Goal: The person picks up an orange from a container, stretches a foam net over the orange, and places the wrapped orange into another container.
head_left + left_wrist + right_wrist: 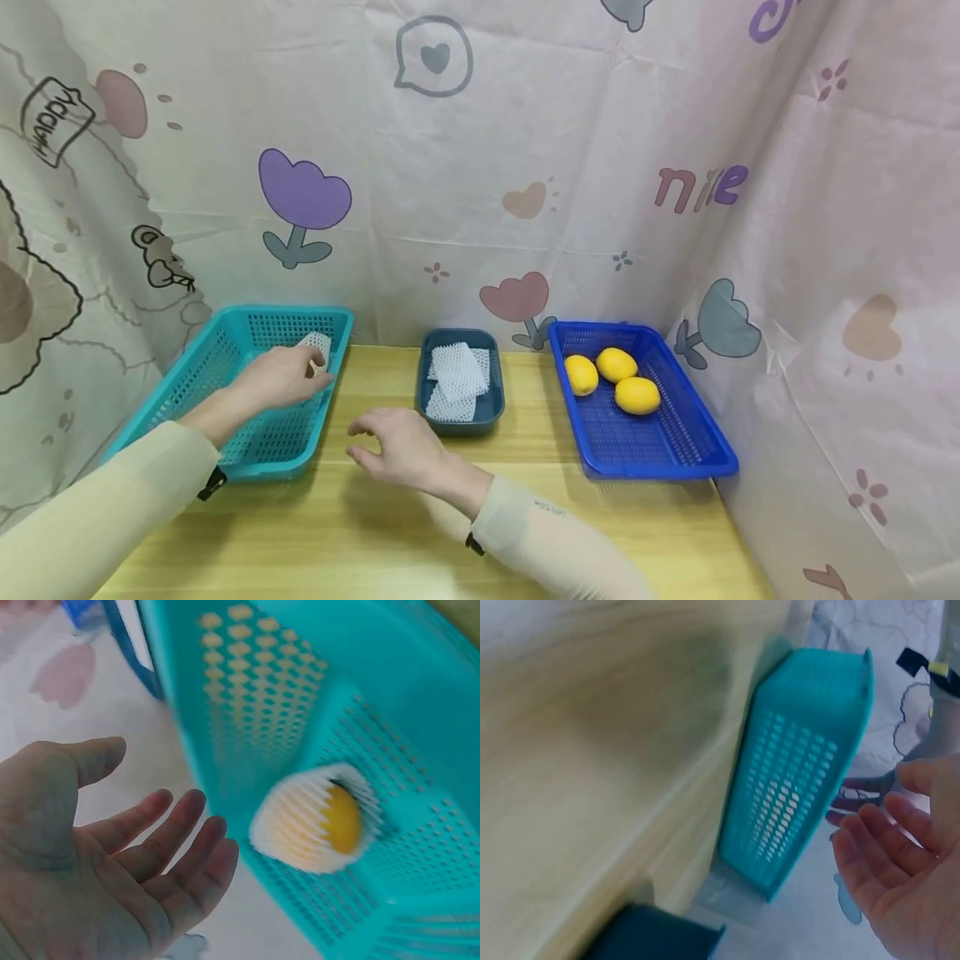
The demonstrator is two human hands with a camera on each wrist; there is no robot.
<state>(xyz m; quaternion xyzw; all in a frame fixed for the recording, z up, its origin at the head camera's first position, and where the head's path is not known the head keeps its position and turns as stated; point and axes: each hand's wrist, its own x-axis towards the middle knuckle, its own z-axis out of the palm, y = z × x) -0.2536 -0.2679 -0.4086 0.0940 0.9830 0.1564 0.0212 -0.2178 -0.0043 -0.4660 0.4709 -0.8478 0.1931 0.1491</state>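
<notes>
Head view: my left hand (pixel 281 377) is positioned over the far right part of the teal basket (pixel 262 472), at the left of the counter (pixel 300 542). Its fingers are loosely bent, with the thumb set well apart, and it has hold of nothing. The netted lemon (pixel 343 821) lies inside this basket, by the right wall near the far corner. Left wrist view: a white foam net (pixel 289 825) encloses the lemon, leaving part of the yellow skin exposed; the fingertips are apart from both.

My right hand (pixel 405 447) is located above the counter, between the teal basket and the small dark container (pixel 461 429). Its fingers are relaxed and slightly curved, the thumb is separated, and it grips nothing.

The dark container occupies the far middle of the counter and holds a loose, overlapping stack of white foam sleeves (pixel 459 372). To the right stands the blue basket (pixel 652 472). Three yellow lemons (pixel 637 396) without nets are grouped in its far left portion. A printed curtain (pixel 435 158) encloses the far, left and right sides.
</notes>
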